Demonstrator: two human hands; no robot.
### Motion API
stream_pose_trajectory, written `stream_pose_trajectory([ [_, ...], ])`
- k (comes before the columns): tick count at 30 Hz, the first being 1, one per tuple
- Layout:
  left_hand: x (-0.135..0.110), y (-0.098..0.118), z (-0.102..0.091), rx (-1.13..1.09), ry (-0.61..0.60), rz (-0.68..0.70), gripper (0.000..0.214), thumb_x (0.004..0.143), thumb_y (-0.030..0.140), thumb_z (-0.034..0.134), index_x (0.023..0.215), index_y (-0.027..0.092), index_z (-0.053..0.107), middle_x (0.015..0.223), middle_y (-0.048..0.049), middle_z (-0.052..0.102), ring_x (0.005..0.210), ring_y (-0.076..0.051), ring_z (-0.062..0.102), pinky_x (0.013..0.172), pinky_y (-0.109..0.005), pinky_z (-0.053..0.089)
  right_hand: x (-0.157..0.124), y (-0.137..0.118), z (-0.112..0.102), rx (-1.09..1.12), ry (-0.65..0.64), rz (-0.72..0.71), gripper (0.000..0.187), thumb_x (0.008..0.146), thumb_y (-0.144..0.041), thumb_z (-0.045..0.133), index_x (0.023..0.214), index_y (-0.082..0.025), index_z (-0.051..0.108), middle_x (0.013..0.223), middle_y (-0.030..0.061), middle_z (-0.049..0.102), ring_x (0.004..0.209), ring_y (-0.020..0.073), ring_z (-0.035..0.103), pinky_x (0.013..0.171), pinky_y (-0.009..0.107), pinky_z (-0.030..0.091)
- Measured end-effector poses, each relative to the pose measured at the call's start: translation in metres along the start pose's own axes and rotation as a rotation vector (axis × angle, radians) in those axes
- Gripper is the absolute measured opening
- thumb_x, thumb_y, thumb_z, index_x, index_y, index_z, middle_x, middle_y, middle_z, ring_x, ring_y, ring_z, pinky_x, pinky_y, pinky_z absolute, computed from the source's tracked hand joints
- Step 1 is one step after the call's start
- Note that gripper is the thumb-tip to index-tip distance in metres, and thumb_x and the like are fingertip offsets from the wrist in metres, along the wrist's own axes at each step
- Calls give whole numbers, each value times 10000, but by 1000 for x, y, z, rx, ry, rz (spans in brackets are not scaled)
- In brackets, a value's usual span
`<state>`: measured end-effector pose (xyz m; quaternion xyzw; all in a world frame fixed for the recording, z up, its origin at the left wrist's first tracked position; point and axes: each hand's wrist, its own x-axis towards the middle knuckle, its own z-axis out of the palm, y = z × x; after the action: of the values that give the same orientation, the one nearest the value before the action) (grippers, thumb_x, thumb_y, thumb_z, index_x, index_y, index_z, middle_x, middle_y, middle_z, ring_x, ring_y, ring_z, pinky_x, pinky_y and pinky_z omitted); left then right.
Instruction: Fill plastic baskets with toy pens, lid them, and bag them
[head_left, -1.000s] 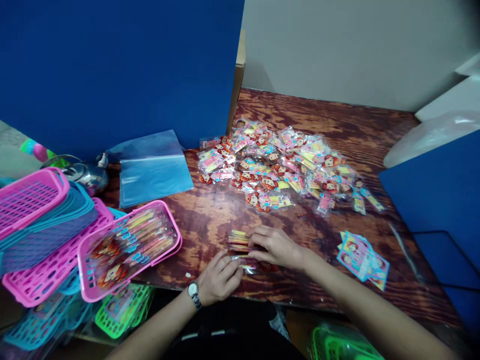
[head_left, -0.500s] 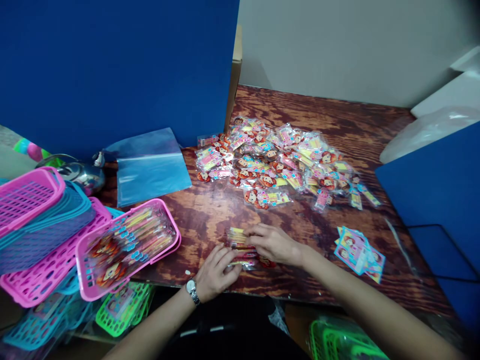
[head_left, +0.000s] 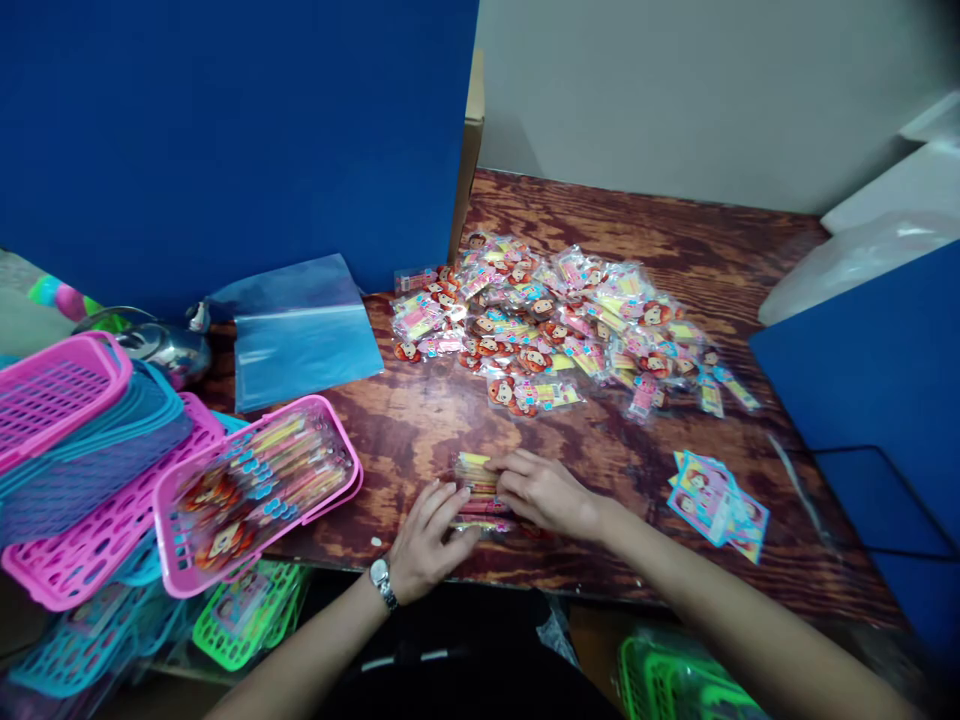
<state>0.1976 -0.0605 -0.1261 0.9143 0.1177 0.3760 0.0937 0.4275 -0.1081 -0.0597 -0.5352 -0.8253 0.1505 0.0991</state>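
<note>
Close to the table's front edge lies a small row of clear-wrapped packets (head_left: pixel 478 490) with yellow and pink strips; their exact kind is unclear. My left hand (head_left: pixel 429 535), wearing a silver watch, rests against their left end with fingers stretched and thumb apart. At the right end, my right hand (head_left: pixel 544 492) has its fingers curled over the packets and hides part of them. Beyond both hands spreads a loose pile of similar packets (head_left: pixel 540 330) printed with a red-haired cartoon figure.
Left of my hands, a pink basket (head_left: pixel 169 550) holds long wrapped pencil-like sets. Stacked baskets (head_left: pixel 90 500), a metal kettle (head_left: pixel 169 350) and a clear plastic bag (head_left: pixel 307 340) lie farther left. Printed cards (head_left: pixel 716 500) are at right. Blue panels (head_left: pixel 240 130) flank the table (head_left: pixel 750 250).
My left thumb has moved slightly away from the fingers, and my right fingers have shifted a little over the packets. The packets stay in nearly the same spot.
</note>
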Motion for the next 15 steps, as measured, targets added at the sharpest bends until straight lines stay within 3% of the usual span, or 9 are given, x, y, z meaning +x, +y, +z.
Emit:
stream_pose_trajectory([
  [7,-1,-1,-8,-59,-18,-81,281,832,102,537,1096,197,559,1318,-114,413,1231,-274,407,940,-495,467,-2,-3,-3,60,-54,37,144,870,-283,527,812,-176,604,1151,89,607,950,193,582,799,324,499],
  [15,-8,-3,-12,-76,-75,-162,164,809,103,568,957,171,581,1332,-130,399,1220,-287,403,933,-496,448,-1,-5,-2,125,-18,53,208,887,-334,502,793,-181,606,1117,95,619,953,189,581,801,313,486],
])
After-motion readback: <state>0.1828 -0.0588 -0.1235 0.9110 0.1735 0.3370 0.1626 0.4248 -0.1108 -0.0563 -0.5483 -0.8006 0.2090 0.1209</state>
